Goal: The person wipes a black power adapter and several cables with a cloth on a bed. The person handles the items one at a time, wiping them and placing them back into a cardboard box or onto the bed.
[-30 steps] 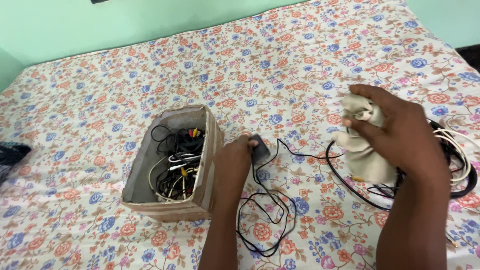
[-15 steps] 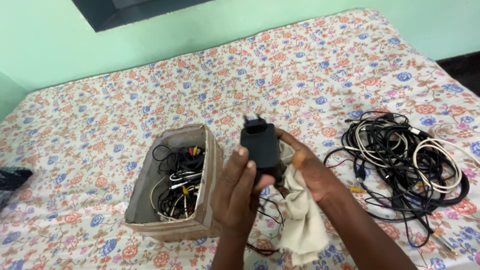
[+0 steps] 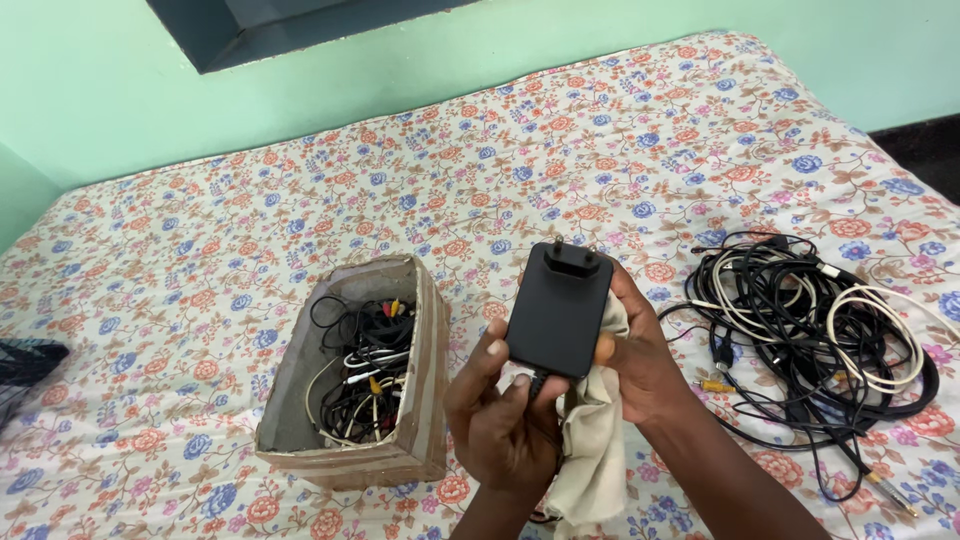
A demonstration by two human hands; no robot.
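Note:
A black power adapter (image 3: 558,307) with two plug prongs at its top is held up over the floral mattress. My left hand (image 3: 503,418) grips its lower edge from below. My right hand (image 3: 632,355) holds its right side with a beige cloth (image 3: 590,450) pressed behind it; the cloth hangs down between my forearms. The adapter's thin black cord drops behind my left hand, mostly hidden.
A brown cardboard box (image 3: 422,345) holding tangled black and white cables stands left of my hands. A loose pile of black and white cables (image 3: 810,315) lies to the right. The floral mattress (image 3: 400,190) meets green walls behind; a dark cloth (image 3: 22,362) lies at the left edge.
My left hand picked the adapter off the mattress and raised it. My right hand brought the cloth from above the cable pile to the adapter. The adapter is now tilted flatter toward me.

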